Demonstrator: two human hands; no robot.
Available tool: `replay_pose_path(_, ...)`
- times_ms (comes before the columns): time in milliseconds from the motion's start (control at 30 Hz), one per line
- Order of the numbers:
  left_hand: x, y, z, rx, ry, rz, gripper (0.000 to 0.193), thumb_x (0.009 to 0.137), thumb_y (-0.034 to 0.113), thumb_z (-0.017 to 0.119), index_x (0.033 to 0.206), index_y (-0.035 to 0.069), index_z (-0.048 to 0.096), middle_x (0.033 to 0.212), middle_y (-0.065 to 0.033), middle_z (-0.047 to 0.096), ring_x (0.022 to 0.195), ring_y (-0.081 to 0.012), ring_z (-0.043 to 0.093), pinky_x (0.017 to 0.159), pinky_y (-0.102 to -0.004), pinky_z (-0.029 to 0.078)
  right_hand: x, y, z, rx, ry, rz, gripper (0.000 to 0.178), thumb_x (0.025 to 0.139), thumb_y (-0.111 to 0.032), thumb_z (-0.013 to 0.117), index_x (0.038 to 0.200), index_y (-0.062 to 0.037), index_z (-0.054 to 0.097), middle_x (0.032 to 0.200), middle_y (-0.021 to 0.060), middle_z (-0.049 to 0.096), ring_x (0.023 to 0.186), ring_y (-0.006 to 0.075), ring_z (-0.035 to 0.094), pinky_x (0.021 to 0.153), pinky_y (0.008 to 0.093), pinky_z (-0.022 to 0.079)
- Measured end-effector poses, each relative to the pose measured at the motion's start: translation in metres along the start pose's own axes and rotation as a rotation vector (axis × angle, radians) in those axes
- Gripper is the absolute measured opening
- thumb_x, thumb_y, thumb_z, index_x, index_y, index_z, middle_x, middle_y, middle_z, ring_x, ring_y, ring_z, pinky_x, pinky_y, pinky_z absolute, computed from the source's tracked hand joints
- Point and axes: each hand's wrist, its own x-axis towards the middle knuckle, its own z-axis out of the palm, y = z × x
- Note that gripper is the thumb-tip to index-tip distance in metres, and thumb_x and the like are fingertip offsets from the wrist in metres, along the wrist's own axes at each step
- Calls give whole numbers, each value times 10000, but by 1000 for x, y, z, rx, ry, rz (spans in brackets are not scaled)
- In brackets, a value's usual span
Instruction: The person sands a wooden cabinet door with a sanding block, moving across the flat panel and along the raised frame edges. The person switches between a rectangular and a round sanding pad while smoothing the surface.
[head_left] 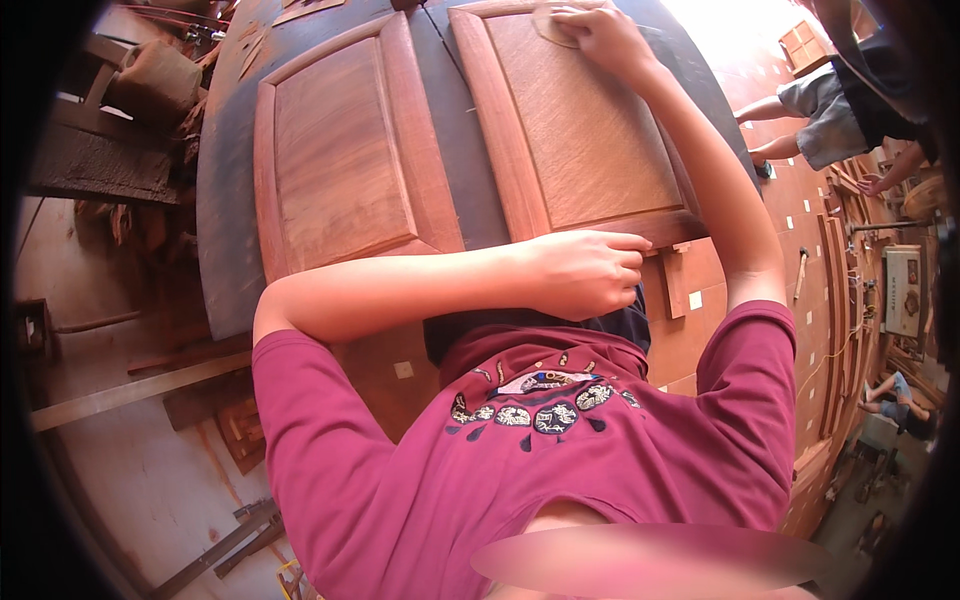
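Two reddish-brown framed wooden panels lie side by side on a dark worktable (225,215): the left panel (340,150) and the right panel (585,140). At the far end of the right panel, my right hand (605,42) presses its fingers on a thin, round, tan sanding disc (555,26), flat against the wood. My left arm crosses in front of my body. My left hand (590,272) is closed at the near edge of the right panel, its index finger less bent than the others. Its palm is hidden, so I cannot see whether anything is in it.
Wood scraps (120,215) and dark timber blocks stand left of the table. To the right, a person in grey shorts (825,115) is near the table on a tiled floor (715,310). Long boards (832,330) and a pale box (902,290) lie farther right.
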Motion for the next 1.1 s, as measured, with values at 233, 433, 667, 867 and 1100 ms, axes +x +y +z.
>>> replay_pose_path(233, -3, 0, 0, 12, -42, -24, 93, 789, 135, 631, 739, 58, 649, 832, -63, 642, 974, -239, 641, 1214, -433, 383, -22, -10, -25, -110, -102, 212, 253, 958, -253, 673, 1184, -220, 782, 1110, 109, 753, 998, 326, 733, 913, 399, 566)
replay_pose_path(433, -2, 1, -1, 14, -43, -26, 102, 785, 138, 635, 718, 60, 633, 815, -67, 633, 957, -242, 640, 1211, -436, 388, -80, -35, -58, 45, -103, 78, 281, 921, -87, 652, 1167, -139, 777, 1193, 78, 731, 1034, 304, 727, 886, 366, 580)
replay_pose_path(667, -2, 7, -5, 19, -31, 98, 136, 795, 151, 636, 716, 49, 595, 772, -73, 616, 870, -229, 649, 1086, -410, 470, -143, -87, -94, 67, -109, 108, 242, 928, -53, 658, 1138, -85, 773, 1238, 71, 729, 1072, 279, 726, 864, 346, 591)
replay_pose_path(867, -5, 10, -1, 96, -212, 50, 182, 822, 187, 626, 720, 43, 581, 670, -45, 597, 673, -201, 638, 740, -329, 484, -177, -118, -114, 46, -76, 97, 320, 853, 21, 617, 1106, -98, 773, 1237, 48, 738, 1129, 250, 714, 861, 365, 607)
replay_pose_path(1100, -3, 13, -4, 90, -292, 28, 168, 827, 181, 625, 734, 42, 601, 646, -36, 591, 647, -192, 634, 741, -311, 472, -186, -135, -118, 31, -72, 130, 312, 839, 35, 614, 1085, -87, 763, 1233, 60, 738, 1164, 245, 702, 864, 364, 610)
